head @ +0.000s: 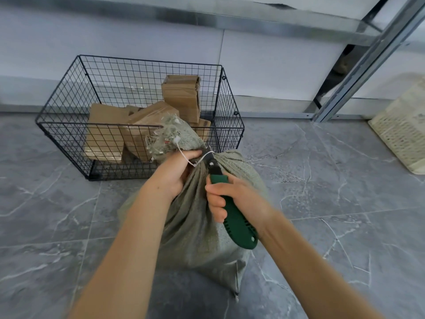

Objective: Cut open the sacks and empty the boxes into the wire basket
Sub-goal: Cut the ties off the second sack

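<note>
Woven grey-green sack (195, 229): stands full on the tiled floor (322, 203), just in front of the wire basket, with its neck bunched shut.
White cable tie (205, 157): cinched round the neck and uncut as far as can be seen.
Left hand (177, 173): clenched round the neck at the tie, steadying it.
Right hand (236, 199): wrapped round the green handle of a folding knife (238, 224), with the dark blade (215, 168) up against the tie. Whether it has slipped under the tie cannot be told.
Black wire basket (69, 125): on the floor by the wall, with several cardboard boxes (181, 95) already inside.
Step in hand: severing the tie, by the look of it; this sack's boxes are not yet emptied.
Next move calls for: a short, controlled cut angled away from the left fingers, which lie just beside the blade.
Also present: a cream woven hamper (404, 130) and a metal rack frame (358, 72).
</note>
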Demonstrator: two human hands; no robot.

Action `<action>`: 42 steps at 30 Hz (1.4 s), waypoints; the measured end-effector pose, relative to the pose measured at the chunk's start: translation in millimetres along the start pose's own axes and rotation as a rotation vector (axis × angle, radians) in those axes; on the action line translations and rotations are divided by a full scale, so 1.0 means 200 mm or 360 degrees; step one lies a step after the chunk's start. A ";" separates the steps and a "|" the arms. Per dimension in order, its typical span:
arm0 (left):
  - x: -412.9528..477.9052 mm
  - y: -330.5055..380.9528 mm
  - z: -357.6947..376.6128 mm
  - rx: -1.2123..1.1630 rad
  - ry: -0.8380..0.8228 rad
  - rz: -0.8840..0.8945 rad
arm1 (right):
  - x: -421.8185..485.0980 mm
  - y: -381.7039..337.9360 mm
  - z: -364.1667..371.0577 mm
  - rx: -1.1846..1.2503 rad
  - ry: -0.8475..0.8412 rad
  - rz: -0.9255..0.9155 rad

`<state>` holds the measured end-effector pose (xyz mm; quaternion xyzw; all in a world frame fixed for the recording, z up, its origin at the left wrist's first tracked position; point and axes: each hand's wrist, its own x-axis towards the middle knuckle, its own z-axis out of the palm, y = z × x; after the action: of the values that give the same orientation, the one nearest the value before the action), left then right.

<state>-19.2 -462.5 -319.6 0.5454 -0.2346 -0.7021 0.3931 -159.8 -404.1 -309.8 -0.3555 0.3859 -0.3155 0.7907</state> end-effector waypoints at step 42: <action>0.00 -0.11 0.25 0.0241 0.0738 0.0563 | 0.06 -0.03 0.08 -0.0203 0.0844 -0.0435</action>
<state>-72.5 -455.0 -322.3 0.6696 -0.2818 -0.4600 0.5106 -141.1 -411.9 -303.1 -0.3583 0.5464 -0.4758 0.5887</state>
